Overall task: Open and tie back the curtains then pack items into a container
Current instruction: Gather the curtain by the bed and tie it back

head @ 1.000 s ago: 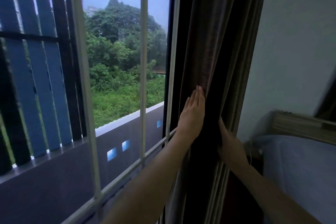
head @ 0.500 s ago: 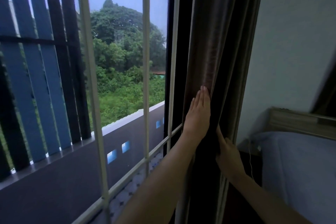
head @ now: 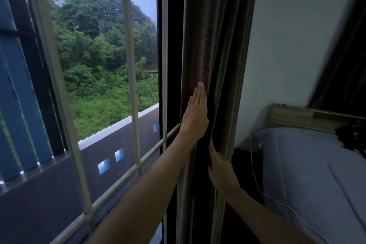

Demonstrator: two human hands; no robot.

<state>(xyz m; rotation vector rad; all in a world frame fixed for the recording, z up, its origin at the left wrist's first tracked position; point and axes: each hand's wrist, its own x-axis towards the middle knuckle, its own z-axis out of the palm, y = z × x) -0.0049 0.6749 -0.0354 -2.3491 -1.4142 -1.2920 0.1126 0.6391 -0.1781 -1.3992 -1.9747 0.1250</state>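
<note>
Beside the window (head: pixel 99 45), the curtain (head: pixel 217 45) hangs vertical; left hand (head: pixel 195 117) pressed flat, grip of right hand (head: pixel 221 170) unclear.

Bare left hand (head: pixel 195 117), bare right hand (head: pixel 221 170); forearms uncovered to frame edge.

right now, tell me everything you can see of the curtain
The curtain is dark brown with a slight sheen, like heavy woven cloth. It hangs gathered into tight vertical folds, a narrow column between the dark window frame and the white wall, running out of view top and bottom. No tie-back shows. The left hand lies flat on its window-side folds, fingers straight. The right hand, lower, reaches into a fold on its wall side, fingertips hidden.
</note>
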